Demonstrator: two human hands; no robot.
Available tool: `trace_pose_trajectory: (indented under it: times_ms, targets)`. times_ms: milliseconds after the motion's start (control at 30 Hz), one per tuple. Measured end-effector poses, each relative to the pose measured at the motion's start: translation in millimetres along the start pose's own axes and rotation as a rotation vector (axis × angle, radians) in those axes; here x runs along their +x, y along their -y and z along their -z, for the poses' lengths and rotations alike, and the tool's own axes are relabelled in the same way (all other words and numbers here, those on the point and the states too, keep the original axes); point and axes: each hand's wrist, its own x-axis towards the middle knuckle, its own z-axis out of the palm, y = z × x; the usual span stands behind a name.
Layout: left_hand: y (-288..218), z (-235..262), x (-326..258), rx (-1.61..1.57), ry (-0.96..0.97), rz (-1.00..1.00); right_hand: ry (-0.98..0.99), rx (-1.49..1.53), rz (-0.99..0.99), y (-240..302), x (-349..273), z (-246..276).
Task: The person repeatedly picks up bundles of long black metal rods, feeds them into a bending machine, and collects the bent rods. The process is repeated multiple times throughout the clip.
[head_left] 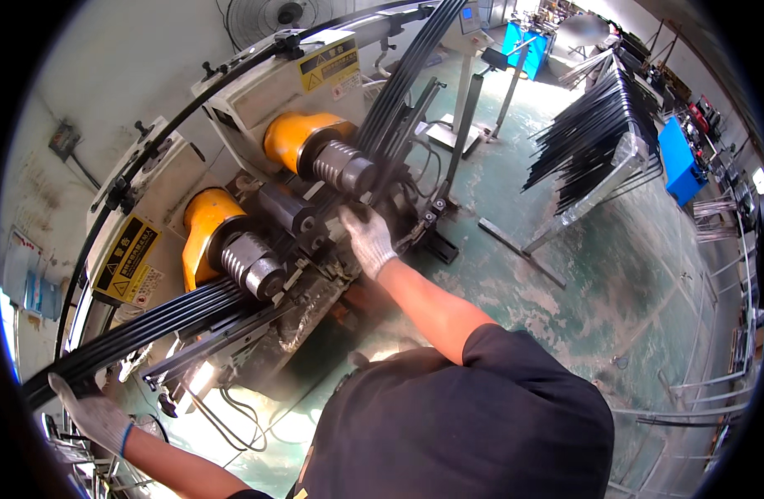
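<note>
My left hand (95, 413), in a pale work glove, is closed at the left end of a bundle of long black tubes (141, 324). Its thumb shows at the near side; the other fingers are mostly hidden. The tubes run into a machine, beneath an orange housing (206, 224) and beside a ribbed steel roller (253, 264). My right hand (369, 241), gloved too, reaches to the middle of the machine, just below a second ribbed roller (345, 169). What its partly hidden fingers touch is unclear. More black tubes (411, 71) slant up from there to the top.
A second orange housing (303, 140) sits on the farther machine head. A black curved rail (203, 100) arcs above both heads. To the right, many black tubes (590, 129) lie stacked on a metal rack (602, 187). Loose cables (241, 412) hang under the machine.
</note>
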Motion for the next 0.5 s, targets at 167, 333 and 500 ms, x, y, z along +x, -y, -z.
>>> trace_pose_trajectory:
  times_ms: [167,333,500]
  targets:
    - [-11.0,-70.5,13.2,0.247,0.138,-0.197,-0.016,0.107,-0.021,0.0,36.7,-27.2]
    - [-7.3,-138.1,-2.7,0.392,0.345,-0.381,0.085,0.381,-0.189,9.1,55.4,-41.6]
    - [-5.1,-201.6,-36.3,0.827,0.434,-0.679,0.153,0.395,-0.163,1.4,61.5,-39.7]
